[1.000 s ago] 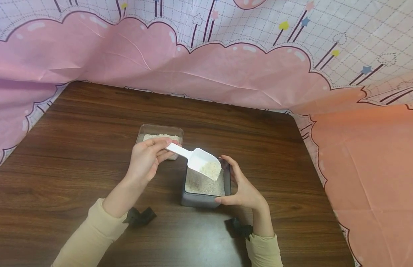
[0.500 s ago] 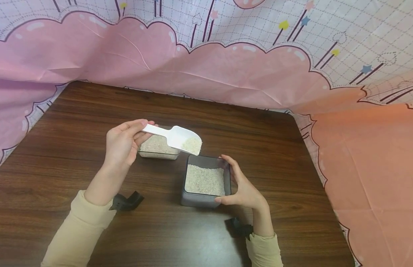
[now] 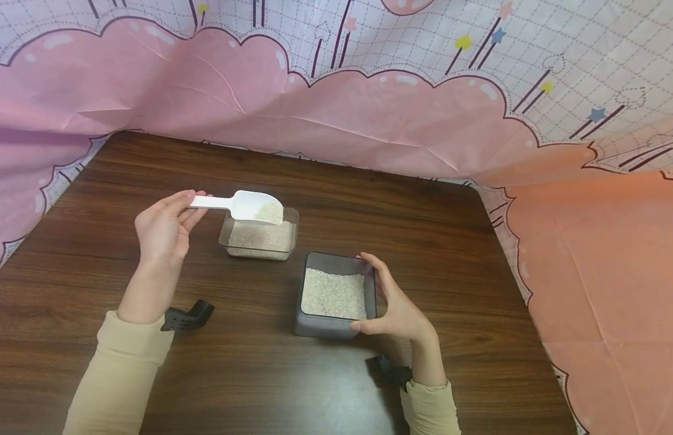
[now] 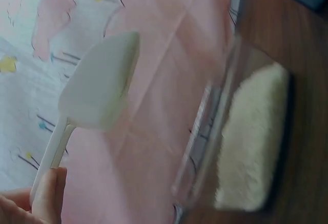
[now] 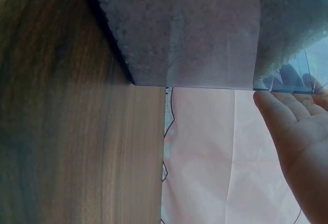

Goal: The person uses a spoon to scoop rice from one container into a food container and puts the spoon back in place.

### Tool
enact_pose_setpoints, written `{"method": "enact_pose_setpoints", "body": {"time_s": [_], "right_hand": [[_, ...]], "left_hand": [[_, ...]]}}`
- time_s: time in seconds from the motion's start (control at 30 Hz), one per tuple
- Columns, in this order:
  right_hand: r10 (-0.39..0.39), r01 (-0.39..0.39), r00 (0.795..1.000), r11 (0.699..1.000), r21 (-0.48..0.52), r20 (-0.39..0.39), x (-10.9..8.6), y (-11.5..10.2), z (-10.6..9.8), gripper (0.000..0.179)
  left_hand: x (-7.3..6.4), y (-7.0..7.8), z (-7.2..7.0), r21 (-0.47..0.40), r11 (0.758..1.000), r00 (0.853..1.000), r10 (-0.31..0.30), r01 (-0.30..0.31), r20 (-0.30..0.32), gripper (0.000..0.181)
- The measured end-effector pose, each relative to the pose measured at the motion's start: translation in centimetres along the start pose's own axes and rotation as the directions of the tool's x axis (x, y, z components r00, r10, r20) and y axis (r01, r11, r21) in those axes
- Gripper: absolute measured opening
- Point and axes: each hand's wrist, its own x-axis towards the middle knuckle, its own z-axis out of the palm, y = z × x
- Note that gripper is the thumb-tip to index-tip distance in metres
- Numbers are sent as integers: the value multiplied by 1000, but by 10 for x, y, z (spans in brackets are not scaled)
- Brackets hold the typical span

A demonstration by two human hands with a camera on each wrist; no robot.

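My left hand (image 3: 164, 232) pinches the handle of a white scoop (image 3: 249, 204), which holds a little pale grain that looks like rice (image 3: 269, 212) near its front edge. The scoop overlaps the far side of a clear rectangular container (image 3: 293, 235) partly filled with similar grain. In the left wrist view the underside of the scoop (image 4: 97, 80) shows, with the clear container to its right. My right hand (image 3: 400, 311) grips the right side of a grey see-through square bin (image 3: 322, 326), thumb at the near corner and fingers at the far one. Pale grain fills much of the bin.
Both containers stand on a dark wooden table (image 3: 271, 374), the clear one farther back and to the left. A patterned pink curtain (image 3: 336, 115) hangs behind and beside the table. Black straps (image 3: 189, 316) sit at both wrists.
My left hand has carried the scoop left and back, from over the grey bin to over the clear container. The right hand and the bin have stayed in place.
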Motion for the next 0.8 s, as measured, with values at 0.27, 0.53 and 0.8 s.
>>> {"method": "enact_pose_setpoints", "body": {"time_s": [0.27,0.53,0.8], "right_hand": [[3,-3,1000,1000,5,3,-1,-2,0,113],[8,-8,1000,1000,-6,-1,-1,-1,0,113],[-3,3,1000,1000,2,-2,0,-1,0,113]], "left_hand": [[14,-11,-18,119,991,993,74,-63,-90,11],[25,-21,-23,273,954,980,160,-123,-119,15],[30,-24,-17,484,846,957,286,-225,-56,10]]}}
